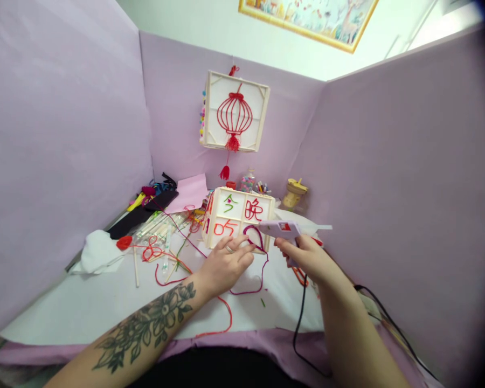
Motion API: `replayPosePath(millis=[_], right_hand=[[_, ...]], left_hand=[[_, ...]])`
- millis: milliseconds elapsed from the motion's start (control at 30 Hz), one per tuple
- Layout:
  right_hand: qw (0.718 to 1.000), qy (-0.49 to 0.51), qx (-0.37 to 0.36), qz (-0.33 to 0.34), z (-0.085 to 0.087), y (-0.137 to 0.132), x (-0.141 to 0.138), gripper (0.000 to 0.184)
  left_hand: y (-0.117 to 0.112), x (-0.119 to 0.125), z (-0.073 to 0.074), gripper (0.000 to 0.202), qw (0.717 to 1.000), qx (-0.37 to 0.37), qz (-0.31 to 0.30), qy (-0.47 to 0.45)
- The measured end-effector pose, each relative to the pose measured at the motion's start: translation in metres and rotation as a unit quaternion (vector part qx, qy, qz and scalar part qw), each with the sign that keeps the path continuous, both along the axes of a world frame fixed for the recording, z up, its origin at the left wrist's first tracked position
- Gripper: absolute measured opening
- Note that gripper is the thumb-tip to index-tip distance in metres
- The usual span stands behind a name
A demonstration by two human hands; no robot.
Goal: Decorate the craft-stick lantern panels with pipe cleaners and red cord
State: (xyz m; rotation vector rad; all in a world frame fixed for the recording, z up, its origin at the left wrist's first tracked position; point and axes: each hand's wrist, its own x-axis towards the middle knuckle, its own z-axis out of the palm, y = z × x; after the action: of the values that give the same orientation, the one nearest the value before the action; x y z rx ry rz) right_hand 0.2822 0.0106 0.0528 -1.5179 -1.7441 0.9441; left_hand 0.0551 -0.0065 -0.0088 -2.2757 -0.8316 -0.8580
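My right hand (307, 256) grips a lavender hot glue gun (291, 230), its nozzle pointing left over the lower right panel of a box lantern (226, 207). A pale glue stick (324, 227) juts from the gun's rear. My left hand (231, 263) has its fingers stretched out against the lantern's lower front. Yarn characters fill three panels: one green, two red. On the fourth panel, purple yarn (254, 237) forms a loop, and its tail trails down onto the white tabletop (242, 318). My left fingertips are close to that loop; whether they touch it I cannot tell.
A finished-looking lantern (234, 110) with a red yarn design hangs behind. Left lie wooden sticks (156, 229), red yarn (151, 250), a white cloth (99, 252) and black sheets (141, 215). A jar of pompoms (248, 181) stands behind. The gun's black cord (301, 312) drops over the front edge.
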Motion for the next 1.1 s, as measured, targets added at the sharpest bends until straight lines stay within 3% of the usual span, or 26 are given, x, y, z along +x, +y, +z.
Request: replayPosePath(millis=[167,367,600,767,933,1100], right_hand=[[0.999,0.003,0.02,0.044,0.002,0.001,-0.006,0.03],[1.0,0.005,0.021,0.02,0.003,0.003,-0.006,0.032],[0.998,-0.004,0.017,0.065,0.005,0.0,-0.011,0.028],[0.999,-0.002,0.023,0.046,0.005,0.004,-0.008,0.03],[0.995,0.103,0.017,-0.009,-0.002,-0.001,0.007,0.042],[0.969,0.229,0.06,-0.071,-0.017,-0.013,0.013,0.051]], left_hand=[[-0.001,0.0,0.0,0.024,1.0,-0.005,0.002,0.005],[0.0,0.0,-0.002,0.024,1.0,-0.002,0.005,0.003],[-0.001,0.001,0.001,0.023,1.0,-0.007,-0.002,-0.007],[0.0,0.001,-0.002,0.021,1.0,-0.003,0.002,-0.001],[0.001,0.0,-0.003,0.021,1.0,-0.012,-0.006,-0.007],[0.001,-0.002,-0.004,0.02,1.0,-0.005,-0.008,-0.011]])
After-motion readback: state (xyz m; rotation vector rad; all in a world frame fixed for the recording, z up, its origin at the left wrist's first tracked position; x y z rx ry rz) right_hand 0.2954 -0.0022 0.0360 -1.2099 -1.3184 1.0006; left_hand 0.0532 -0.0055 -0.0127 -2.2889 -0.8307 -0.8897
